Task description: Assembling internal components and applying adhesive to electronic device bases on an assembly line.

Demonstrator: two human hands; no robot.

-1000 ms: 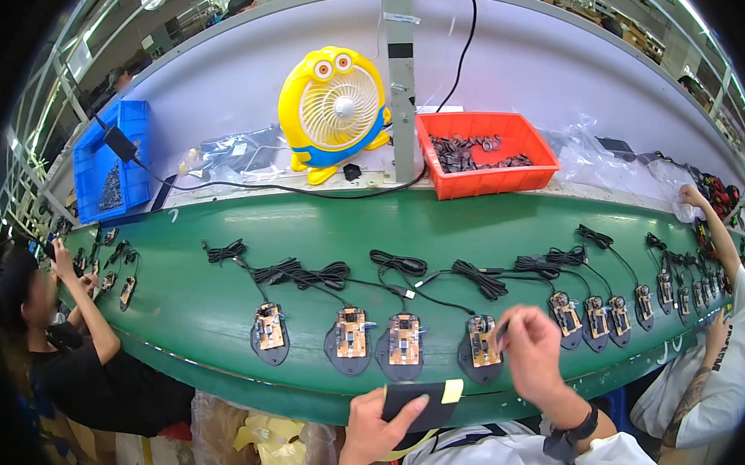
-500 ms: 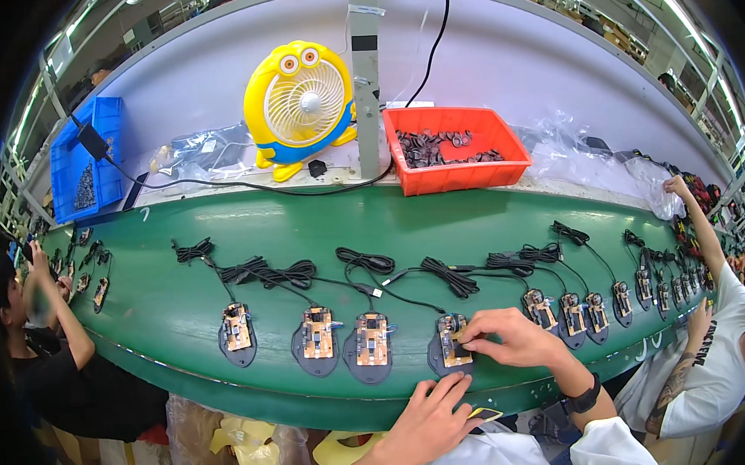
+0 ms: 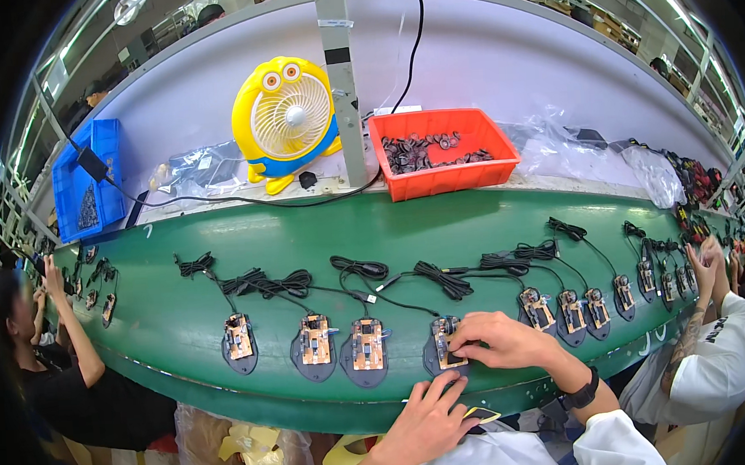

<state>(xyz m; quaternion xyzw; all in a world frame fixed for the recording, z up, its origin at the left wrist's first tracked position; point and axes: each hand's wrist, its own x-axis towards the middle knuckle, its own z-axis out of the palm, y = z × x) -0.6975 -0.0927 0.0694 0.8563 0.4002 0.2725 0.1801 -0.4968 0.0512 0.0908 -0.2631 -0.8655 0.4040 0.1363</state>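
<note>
An open mouse base (image 3: 437, 357) with a tan circuit board and a black cable lies on the green belt. My right hand (image 3: 500, 341) is over its right side, thumb and fingers pinched together at the board. Whatever they hold is hidden. My left hand (image 3: 425, 423) rests at the belt's near edge, fingers extended and slightly apart, fingertips close to the base's lower rim. Beside that hand is a yellow-edged dark flat piece (image 3: 483, 414). To the left lie similar mouse bases, the nearest mouse base (image 3: 365, 377) a short way off.
More mouse boards (image 3: 571, 310) line the belt (image 3: 246, 231) on the right, their coiled cables (image 3: 442, 279) behind. At the back stand a red bin (image 3: 446, 181) of small dark round parts, a yellow fan (image 3: 252, 112) and a blue bin (image 3: 65, 190). Co-workers sit on both sides.
My view has shifted slightly. My hands stay at the same mouse base, the right still pinched at its board. The co-worker on the right has drawn an arm back from the plastic bag.
</note>
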